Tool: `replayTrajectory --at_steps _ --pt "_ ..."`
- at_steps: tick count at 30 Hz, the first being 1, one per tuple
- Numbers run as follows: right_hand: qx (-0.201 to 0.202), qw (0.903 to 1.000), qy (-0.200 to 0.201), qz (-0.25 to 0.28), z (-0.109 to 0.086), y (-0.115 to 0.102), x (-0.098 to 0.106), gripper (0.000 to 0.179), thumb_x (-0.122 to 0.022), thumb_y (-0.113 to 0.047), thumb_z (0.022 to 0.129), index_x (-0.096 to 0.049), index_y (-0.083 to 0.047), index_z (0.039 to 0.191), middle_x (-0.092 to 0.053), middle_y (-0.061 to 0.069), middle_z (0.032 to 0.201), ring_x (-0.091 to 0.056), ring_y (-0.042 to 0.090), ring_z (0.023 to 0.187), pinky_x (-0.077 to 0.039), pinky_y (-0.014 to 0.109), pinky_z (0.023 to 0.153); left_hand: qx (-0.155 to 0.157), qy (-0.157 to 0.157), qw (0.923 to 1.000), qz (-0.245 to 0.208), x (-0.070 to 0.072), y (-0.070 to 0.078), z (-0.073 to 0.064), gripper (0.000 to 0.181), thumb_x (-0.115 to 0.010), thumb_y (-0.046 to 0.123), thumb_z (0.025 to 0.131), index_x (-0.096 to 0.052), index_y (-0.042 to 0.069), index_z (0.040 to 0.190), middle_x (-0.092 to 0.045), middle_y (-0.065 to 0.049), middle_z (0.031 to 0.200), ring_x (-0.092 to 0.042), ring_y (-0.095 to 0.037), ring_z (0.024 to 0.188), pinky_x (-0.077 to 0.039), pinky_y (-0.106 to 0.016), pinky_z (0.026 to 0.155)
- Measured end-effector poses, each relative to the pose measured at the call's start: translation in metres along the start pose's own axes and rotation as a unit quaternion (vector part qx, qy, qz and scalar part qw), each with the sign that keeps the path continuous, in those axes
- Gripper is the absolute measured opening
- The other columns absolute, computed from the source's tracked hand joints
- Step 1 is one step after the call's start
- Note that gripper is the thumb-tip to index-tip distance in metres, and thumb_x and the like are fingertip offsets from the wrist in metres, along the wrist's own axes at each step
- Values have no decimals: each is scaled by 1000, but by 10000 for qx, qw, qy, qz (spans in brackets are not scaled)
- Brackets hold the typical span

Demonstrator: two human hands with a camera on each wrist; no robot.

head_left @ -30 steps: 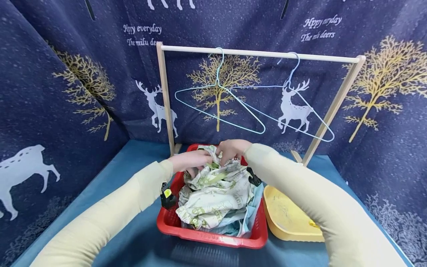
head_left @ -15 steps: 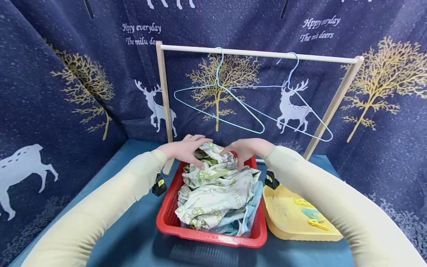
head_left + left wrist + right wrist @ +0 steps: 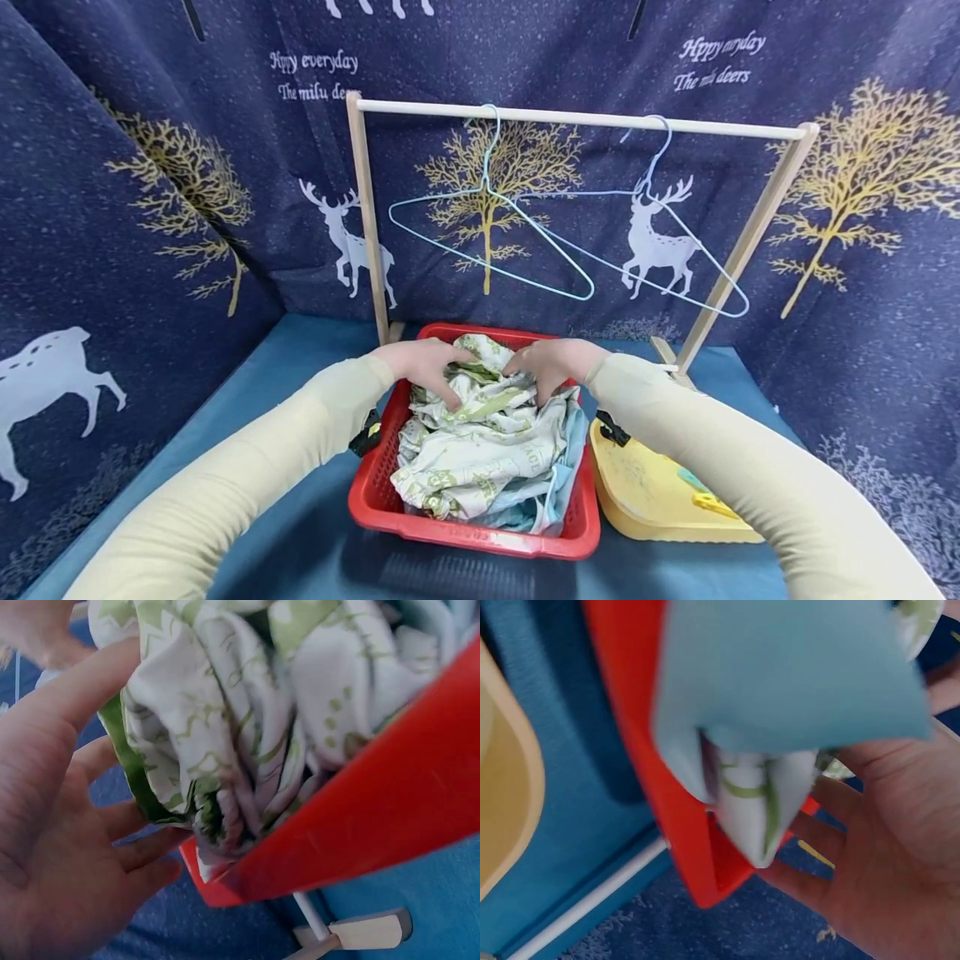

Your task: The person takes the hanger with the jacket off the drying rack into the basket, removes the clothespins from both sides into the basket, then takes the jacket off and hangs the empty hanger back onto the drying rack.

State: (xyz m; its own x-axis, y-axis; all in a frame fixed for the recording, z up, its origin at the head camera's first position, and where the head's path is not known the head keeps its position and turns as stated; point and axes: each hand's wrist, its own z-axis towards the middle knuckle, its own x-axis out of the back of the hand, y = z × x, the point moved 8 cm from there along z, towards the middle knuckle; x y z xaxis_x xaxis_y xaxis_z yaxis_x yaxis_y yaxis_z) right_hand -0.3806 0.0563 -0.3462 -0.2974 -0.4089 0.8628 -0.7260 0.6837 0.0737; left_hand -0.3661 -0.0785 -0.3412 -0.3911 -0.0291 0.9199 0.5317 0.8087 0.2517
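A pile of white cloth with green print (image 3: 480, 467), rumpled and elastic-gathered in places, fills the red basket (image 3: 480, 537). Light blue cloth (image 3: 564, 483) shows along its right side. At the far left of the pile, my left hand (image 3: 431, 364) touches the printed cloth. Its thumb lies over the folds and its spread fingers reach behind them in the left wrist view. My right hand (image 3: 558, 364) rests at the pile's far right. In the right wrist view, its long, loose fingers lie against the cloth, and a light blue flap (image 3: 795, 675) covers part of the work.
A yellow tray (image 3: 626, 512) with a yellow clothespin (image 3: 712, 504) and a teal clothespin (image 3: 690, 478) stands right of the basket, partly behind my right sleeve. Behind it rises a wooden rack (image 3: 585, 118) bearing two light blue wire hangers. A dark blue deer-print curtain (image 3: 300, 250) encloses the table.
Both hands first draw apart from close together at the pile's far end, then come down onto its two sides. The printed cloth there is a little rearranged.
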Motion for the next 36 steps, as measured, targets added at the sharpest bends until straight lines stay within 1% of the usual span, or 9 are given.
replayTrajectory --at_steps 4,6,11,14,20,23,26,29,36 --pt "194 9985 114 -489 7 -7 -3 70 -78 -18 82 -47 -13 145 -50 8 150 -50 25 136 -43 39 110 -149 116 9988 443 -7 10 3 81 -76 40 83 -41 12 150 -49 -10 151 -46 -32 139 -41 -44 112" --pt "196 9973 199 -677 10 -10 -3 70 -80 -19 80 -49 -14 143 -55 7 146 -54 25 132 -45 38 107 -155 158 9977 643 -10 13 4 80 -77 39 82 -43 12 149 -53 -10 147 -51 -31 135 -44 -43 109" --pt "45 9934 308 -1107 16 -14 0 74 -83 -22 78 -50 -18 144 -61 6 139 -59 25 126 -48 38 104 89 80 9957 919 -15 18 6 76 -77 39 83 -45 16 148 -58 -8 141 -58 -28 126 -47 -41 104" --pt "13 9923 287 -1208 20 -15 2 72 -83 -21 76 -53 -20 142 -64 5 134 -62 24 120 -50 37 100 262 63 9940 1060 -16 19 8 75 -78 39 82 -46 18 147 -61 -7 138 -61 -26 121 -49 -40 102" --pt "51 9922 56 -1247 27 -13 1 63 -81 -22 79 -57 -23 136 -70 2 119 -63 17 96 -52 33 83 583 -64 9933 1000 -20 19 13 75 -78 39 82 -46 22 147 -60 -5 139 -63 -25 117 -49 -39 100" --pt "113 9896 72 -1433 29 -13 1 61 -81 -25 78 -58 -23 134 -70 3 115 -63 17 92 -52 32 80 646 -99 9936 917 -22 19 15 74 -78 39 82 -46 22 147 -58 -4 142 -61 -25 119 -49 -39 101" --pt "197 9868 155 -1597 31 -14 1 59 -82 -26 76 -61 -22 131 -71 2 111 -64 17 93 -53 32 81 709 -103 9931 934 -23 19 16 75 -78 40 81 -47 22 147 -57 -3 144 -59 -25 124 -48 -38 103" --pt "315 9852 314 -1657 33 -13 1 53 -83 -27 75 -64 -22 124 -73 2 105 -66 18 89 -54 34 80 764 -54 9923 976 -23 18 16 75 -78 42 80 -48 22 146 -59 -3 142 -60 -24 124 -48 -38 103" --pt "359 9793 790 -1830 36 -10 2 38 -84 -28 73 -70 -23 108 -74 0 93 -66 18 81 -55 36 78 896 151 9886 1204 -22 18 15 76 -78 48 79 -49 26 146 -63 -2 137 -63 -25 118 -53 -40 94"
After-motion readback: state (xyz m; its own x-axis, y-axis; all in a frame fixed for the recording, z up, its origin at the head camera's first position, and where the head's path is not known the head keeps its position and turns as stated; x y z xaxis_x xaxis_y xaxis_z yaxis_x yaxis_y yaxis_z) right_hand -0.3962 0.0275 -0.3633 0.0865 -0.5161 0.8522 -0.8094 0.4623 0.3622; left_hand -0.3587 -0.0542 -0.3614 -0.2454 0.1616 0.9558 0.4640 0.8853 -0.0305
